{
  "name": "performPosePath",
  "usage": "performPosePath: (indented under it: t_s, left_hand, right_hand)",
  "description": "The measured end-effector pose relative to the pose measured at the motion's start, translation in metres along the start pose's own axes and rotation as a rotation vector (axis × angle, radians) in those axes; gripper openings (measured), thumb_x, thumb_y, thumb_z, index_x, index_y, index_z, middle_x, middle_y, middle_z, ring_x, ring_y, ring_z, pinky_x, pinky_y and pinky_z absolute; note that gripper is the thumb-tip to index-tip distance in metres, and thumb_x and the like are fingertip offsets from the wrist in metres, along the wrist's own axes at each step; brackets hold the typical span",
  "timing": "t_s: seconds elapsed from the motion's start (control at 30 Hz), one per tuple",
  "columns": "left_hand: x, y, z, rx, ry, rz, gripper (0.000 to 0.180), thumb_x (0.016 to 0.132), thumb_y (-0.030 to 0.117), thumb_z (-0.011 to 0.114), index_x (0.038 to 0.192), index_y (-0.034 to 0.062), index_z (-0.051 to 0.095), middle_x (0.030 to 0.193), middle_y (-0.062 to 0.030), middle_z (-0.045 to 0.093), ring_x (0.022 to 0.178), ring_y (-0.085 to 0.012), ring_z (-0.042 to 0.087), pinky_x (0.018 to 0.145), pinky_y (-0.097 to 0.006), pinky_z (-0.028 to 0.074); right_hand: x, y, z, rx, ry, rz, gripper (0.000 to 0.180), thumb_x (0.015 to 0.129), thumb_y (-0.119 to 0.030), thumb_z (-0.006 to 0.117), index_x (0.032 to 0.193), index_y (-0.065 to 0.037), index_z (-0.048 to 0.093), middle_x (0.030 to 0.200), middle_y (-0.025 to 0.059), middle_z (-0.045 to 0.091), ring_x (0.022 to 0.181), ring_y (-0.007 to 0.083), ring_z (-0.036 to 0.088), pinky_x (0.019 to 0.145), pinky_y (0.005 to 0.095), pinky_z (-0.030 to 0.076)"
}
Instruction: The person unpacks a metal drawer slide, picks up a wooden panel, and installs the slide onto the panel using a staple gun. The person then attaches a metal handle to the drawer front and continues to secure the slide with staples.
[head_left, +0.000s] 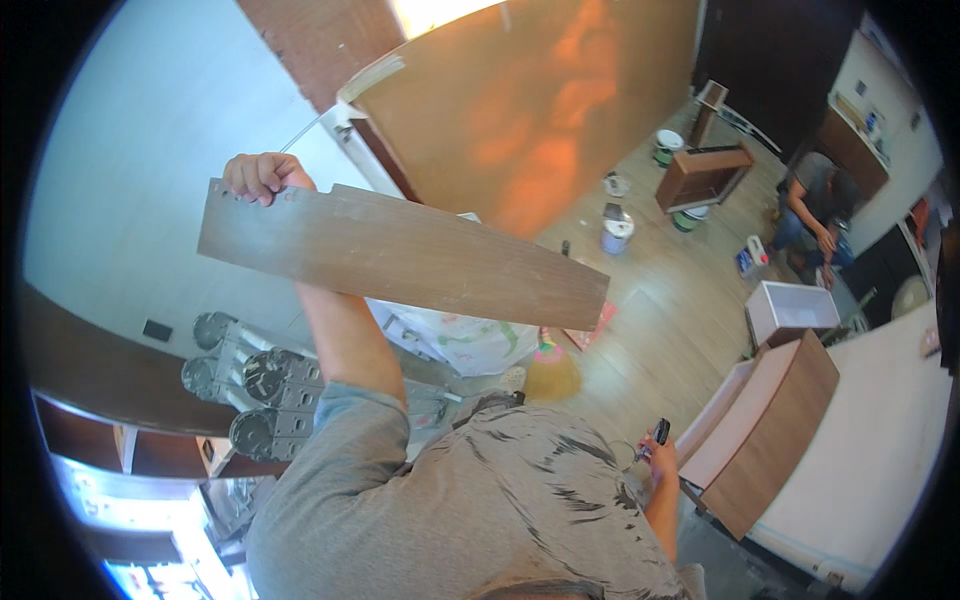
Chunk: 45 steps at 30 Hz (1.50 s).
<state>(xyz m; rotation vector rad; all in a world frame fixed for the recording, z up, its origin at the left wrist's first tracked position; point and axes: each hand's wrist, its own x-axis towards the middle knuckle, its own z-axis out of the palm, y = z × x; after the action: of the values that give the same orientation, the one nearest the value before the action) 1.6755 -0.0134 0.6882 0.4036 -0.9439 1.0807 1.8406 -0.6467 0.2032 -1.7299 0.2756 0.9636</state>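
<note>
- Leftmost, a dark brown curved panel (110, 365) runs below the pale, smooth wall (150, 180).
- Beside it, grey ribbed pieces (270, 385) with round, disc-like ends lie stacked near my left arm.
- My left hand (265, 178) is up high, fingers curled over the board's top edge near its left end and gripping it; the thumb is hidden.
- The board (410, 258) hangs in front of me, slanting down to the right: long, flat, brown wood grain, with small holes by my fingers, a step in its upper edge and a tapering right end. It blocks part of my view of what lies behind it.
- Beyond it leans a big tan sheet (480, 130), patched with orange light.
- Below the board, a crinkled white plastic sheet (465, 345) bulges out, next to a straw broom (553, 375).
- My right hand (661, 460), low down, is closed around a dark tool (661, 432); its kind I cannot tell.
- Farther right, a round white tub (617, 235) and a brown open box (705, 175) stand near a white jug (750, 258).
- Rightmost, a wood-grain cabinet (775, 435) sits close to my right hand, and a co-worker (815, 210) crouches beyond.
</note>
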Motion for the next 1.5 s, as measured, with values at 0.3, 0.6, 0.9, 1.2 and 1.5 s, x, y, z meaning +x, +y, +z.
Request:
performPosePath:
  t_s: [0.3, 0.6, 0.9, 1.2, 1.5]
  left_hand:
    - [-0.03, -0.086, 0.021, -0.268, 0.057, -0.093, 0.026, 0.094, 0.01, 0.052, 0.069, 0.0143, 0.045, 0.06, 0.0044, 0.043, 0.045, -0.0079, 0.036, 0.047, -0.026, 0.025]
    - [-0.051, -0.223, -0.009, -0.423, 0.105, -0.337, 0.03, 0.095, 0.006, 0.052, 0.067, 0.0148, 0.046, 0.057, 0.0056, 0.04, 0.045, -0.0067, 0.035, 0.047, -0.026, 0.022]
    - [-0.072, -0.392, -0.102, -0.524, 0.085, -0.399, 0.028, 0.097, 0.007, 0.053, 0.069, 0.0134, 0.049, 0.055, 0.0047, 0.044, 0.044, -0.0069, 0.036, 0.047, -0.025, 0.025]
    - [-0.051, -0.585, -0.197, -0.204, 0.113, -0.424, 0.026, 0.102, 0.015, 0.052, 0.076, 0.0129, 0.053, 0.06, 0.005, 0.048, 0.047, -0.0083, 0.039, 0.052, -0.027, 0.03]
    - [-0.051, -0.684, -0.319, 0.498, 0.314, -0.693, 0.042, 0.111, 0.04, 0.049, 0.133, 0.0061, 0.063, 0.12, -0.0098, 0.07, 0.11, -0.0173, 0.065, 0.093, -0.034, 0.052]
  right_hand:
    - [-0.082, 0.03, -0.043, 0.894, -0.014, -0.115, 0.016, 0.098, -0.017, 0.067, 0.109, -0.008, 0.061, 0.095, 0.0062, 0.066, 0.094, 0.0219, 0.066, 0.084, 0.0453, 0.053]
    - [-0.082, -0.112, -0.038, 0.985, -0.132, -0.44, 0.027, 0.102, -0.023, 0.069, 0.117, -0.003, 0.061, 0.105, 0.0097, 0.067, 0.091, 0.0196, 0.064, 0.088, 0.042, 0.055]
    - [0.018, -0.211, -0.101, 0.988, -0.174, -0.445, 0.029, 0.101, -0.019, 0.069, 0.123, -0.002, 0.063, 0.104, 0.0086, 0.068, 0.089, 0.0189, 0.066, 0.086, 0.0412, 0.056]
    - [0.112, -0.337, -0.222, 1.081, -0.19, -0.486, 0.021, 0.095, -0.008, 0.071, 0.115, -0.004, 0.063, 0.096, 0.009, 0.07, 0.09, 0.0221, 0.068, 0.089, 0.0454, 0.055]
    - [0.221, -0.452, -0.296, 1.083, -0.141, -0.592, 0.035, 0.098, -0.011, 0.067, 0.131, -0.004, 0.061, 0.127, 0.0103, 0.071, 0.111, 0.027, 0.069, 0.098, 0.0475, 0.055]
